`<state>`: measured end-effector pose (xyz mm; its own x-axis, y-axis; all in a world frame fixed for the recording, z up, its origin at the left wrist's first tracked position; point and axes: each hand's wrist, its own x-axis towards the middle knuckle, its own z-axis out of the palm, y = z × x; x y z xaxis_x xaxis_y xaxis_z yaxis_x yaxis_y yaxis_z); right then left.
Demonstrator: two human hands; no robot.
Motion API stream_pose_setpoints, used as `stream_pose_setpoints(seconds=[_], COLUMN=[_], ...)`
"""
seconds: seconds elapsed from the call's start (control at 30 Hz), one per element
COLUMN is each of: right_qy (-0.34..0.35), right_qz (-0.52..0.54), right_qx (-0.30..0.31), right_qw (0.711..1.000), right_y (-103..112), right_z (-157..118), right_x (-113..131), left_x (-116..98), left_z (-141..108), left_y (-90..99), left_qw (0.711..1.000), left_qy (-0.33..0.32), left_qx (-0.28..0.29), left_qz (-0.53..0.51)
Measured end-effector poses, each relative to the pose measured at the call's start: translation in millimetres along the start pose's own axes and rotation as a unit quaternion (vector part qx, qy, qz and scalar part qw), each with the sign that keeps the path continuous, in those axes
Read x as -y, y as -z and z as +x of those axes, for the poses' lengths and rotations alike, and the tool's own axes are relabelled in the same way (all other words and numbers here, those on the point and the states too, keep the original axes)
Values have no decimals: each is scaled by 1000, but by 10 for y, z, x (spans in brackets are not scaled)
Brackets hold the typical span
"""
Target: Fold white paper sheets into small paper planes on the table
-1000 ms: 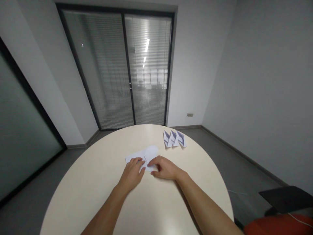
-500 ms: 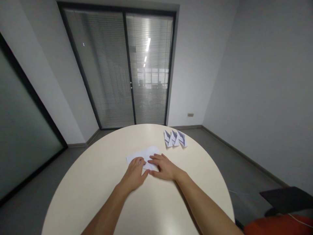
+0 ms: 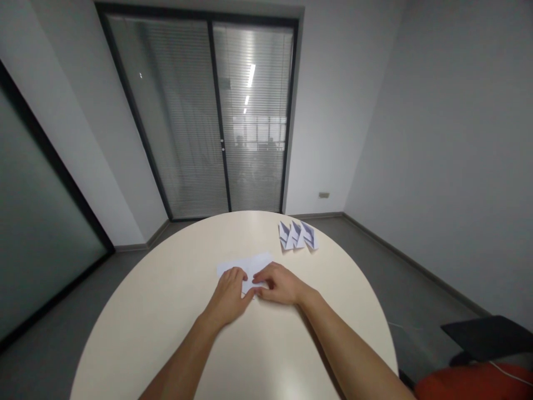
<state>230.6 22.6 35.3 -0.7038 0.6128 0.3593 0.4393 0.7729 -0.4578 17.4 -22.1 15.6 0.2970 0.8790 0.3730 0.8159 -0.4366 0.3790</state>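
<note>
A white sheet of paper (image 3: 260,259) lies on the round table in front of me, its near edge partly folded. My left hand (image 3: 228,294) is closed on its left side, fingers over the paper and thumb at the near edge. From the right, my right hand (image 3: 281,284) pinches the near edge, fingertips curled toward the thumb. Both thumbs almost meet there. The hands cover much of the sheet's near part. Three folded paper pieces (image 3: 297,236) with pointed corners stand in a row beyond my right hand.
The cream round table (image 3: 166,311) has its curved edge on the far side and to both sides. A black flat panel (image 3: 485,339) and a red seat (image 3: 470,383) are at the lower right. Glass doors with blinds (image 3: 258,183) stand behind the table.
The paper has shifted and turned slightly, its far edge now lying flatter and lower. My right fingers have drawn in from spread to a pinch. My left hand has hardly moved.
</note>
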Motion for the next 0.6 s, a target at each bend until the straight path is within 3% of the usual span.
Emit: stream_pose_setpoints(seconds=[0.17,0.3,0.47,0.6], right_qy=[-33,-37,-134,-163], right_qz=[14,-47,-93,-98], right_qx=[-14,-43,-37,-39], right_qw=[999,997,986,981], right_y=[-72,-143,-154,-150], right_z=[-10,-30,-77,-88], right_x=[-38,-146,-233,-259], left_x=[61,105,111,128], left_z=[-12,-18,-33,-40], left_y=[-14,-38,-37,-44], left_qw=[1000,999,997,996], left_qy=[-19,-41,-60,-72], left_qx=[15,20,43,49], left_qz=[-16,-25,-25,-21])
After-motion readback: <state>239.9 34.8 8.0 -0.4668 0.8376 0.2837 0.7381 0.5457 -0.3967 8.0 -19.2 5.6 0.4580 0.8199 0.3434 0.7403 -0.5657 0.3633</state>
